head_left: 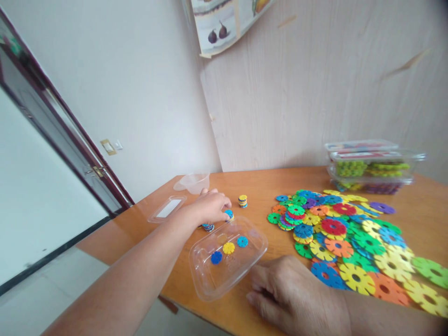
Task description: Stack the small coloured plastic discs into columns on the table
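My left hand (pixel 212 206) reaches across the table, its thumb and fingers closed at a short stack of small blue and yellow notched discs (pixel 228 214). Part of that stack is hidden by the fingers. Just below the hand, another small stack of discs (pixel 208 227) is partly covered. Nearer to me, a clear plastic tray (pixel 201 288) shows a dark blue disc (pixel 216 257), a yellow disc (pixel 228 248) and a light blue disc (pixel 242 241). My right hand (pixel 289 291) rests curled by the tray's near right corner, with nothing visible in its fingers.
Another disc stack (pixel 242 201) stands farther back. On the right spreads a pile of larger coloured notched discs (pixel 350 242). Behind it are stacked clear boxes (pixel 371 170). A clear lid (pixel 167 208) and a translucent container (pixel 196 182) lie at the left.
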